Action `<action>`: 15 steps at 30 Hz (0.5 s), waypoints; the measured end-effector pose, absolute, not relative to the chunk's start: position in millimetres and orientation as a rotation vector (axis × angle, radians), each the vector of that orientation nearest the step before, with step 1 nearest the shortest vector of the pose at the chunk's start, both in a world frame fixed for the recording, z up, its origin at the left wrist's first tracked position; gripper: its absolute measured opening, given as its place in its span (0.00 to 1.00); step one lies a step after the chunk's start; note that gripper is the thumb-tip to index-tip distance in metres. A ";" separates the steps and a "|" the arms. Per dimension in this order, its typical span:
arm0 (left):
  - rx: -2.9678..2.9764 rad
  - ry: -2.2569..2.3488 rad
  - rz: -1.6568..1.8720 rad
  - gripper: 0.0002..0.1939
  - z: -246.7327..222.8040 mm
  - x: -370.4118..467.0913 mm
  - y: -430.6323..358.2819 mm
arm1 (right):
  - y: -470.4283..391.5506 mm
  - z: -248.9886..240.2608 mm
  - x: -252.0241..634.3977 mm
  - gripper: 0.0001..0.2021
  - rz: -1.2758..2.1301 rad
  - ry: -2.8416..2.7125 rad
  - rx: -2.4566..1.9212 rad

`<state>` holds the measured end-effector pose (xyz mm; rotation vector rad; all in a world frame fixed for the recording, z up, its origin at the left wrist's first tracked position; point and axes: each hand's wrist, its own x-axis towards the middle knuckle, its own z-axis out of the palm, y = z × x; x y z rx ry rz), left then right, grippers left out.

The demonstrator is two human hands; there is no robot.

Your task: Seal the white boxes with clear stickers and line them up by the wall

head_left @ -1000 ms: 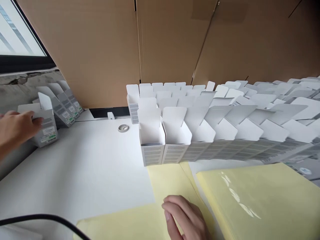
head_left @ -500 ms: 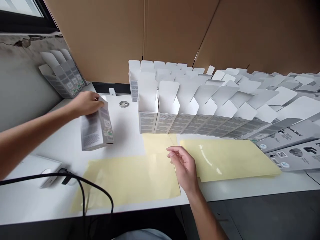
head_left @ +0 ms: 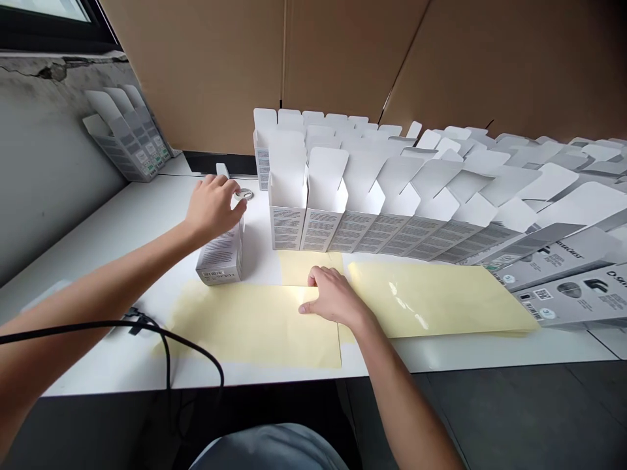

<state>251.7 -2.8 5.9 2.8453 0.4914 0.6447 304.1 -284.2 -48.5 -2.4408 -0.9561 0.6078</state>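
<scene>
My left hand (head_left: 215, 205) is over the top of a small printed carton (head_left: 221, 256) that stands on the white table. Its thumb and index finger are apart with nothing visible between them; the carton's top is hidden behind the hand. My right hand (head_left: 336, 297) lies over the upper right part of a yellow translucent sheet (head_left: 264, 326). Thumb and forefinger are spread near the sheet's far edge, touching or just above it. A second yellow sheet stack (head_left: 441, 297) lies to the right, and a smaller yellow piece (head_left: 298, 262) shows behind my right hand.
Rows of open-topped cartons (head_left: 323, 225) line the back and right of the table. Several more cartons (head_left: 130, 147) lean at the back left. A black cable (head_left: 122, 324) crosses the left front. Brown cardboard panels (head_left: 343, 52) rise behind, and a round metal ring (head_left: 243, 194) sits in the tabletop.
My left hand has moved the carton right, stood it on the table behind the yellow sheet, and loosened its fingers. My right hand has moved left and spread its fingers over the sheet.
</scene>
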 end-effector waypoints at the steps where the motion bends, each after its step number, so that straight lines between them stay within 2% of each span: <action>1: 2.831 0.351 0.682 0.12 3.8 236.9 -16.3 | -283.8 -48.0 305.3 0.17 0.660 -0.918 -2.411; 4: 2.770 -0.021 0.491 0.06 -18.5 192.6 -62.8 | -284.3 -47.9 309.3 0.18 0.820 -0.884 -2.211; 6: 2.569 -0.208 0.336 0.15 -40.5 171.6 -89.2 | -285.1 -48.1 311.6 0.20 0.887 -0.923 -2.019; 8: 2.422 -0.177 0.196 0.26 -60.0 161.7 -104.6 | -286.6 -48.2 312.1 0.21 0.935 -0.921 -1.885; 9: 2.358 -0.127 0.146 0.27 -67.1 160.5 -107.7 | -288.0 -48.5 311.1 0.23 0.939 -0.883 -1.854; 13: 2.165 0.020 0.118 0.17 -75.3 166.4 -102.1 | -299.0 -53.4 297.7 0.37 0.873 -0.515 -1.671; 15: 2.120 0.035 0.157 0.15 -71.2 168.6 -97.7 | -305.9 -57.3 286.4 0.36 0.916 -0.382 -1.484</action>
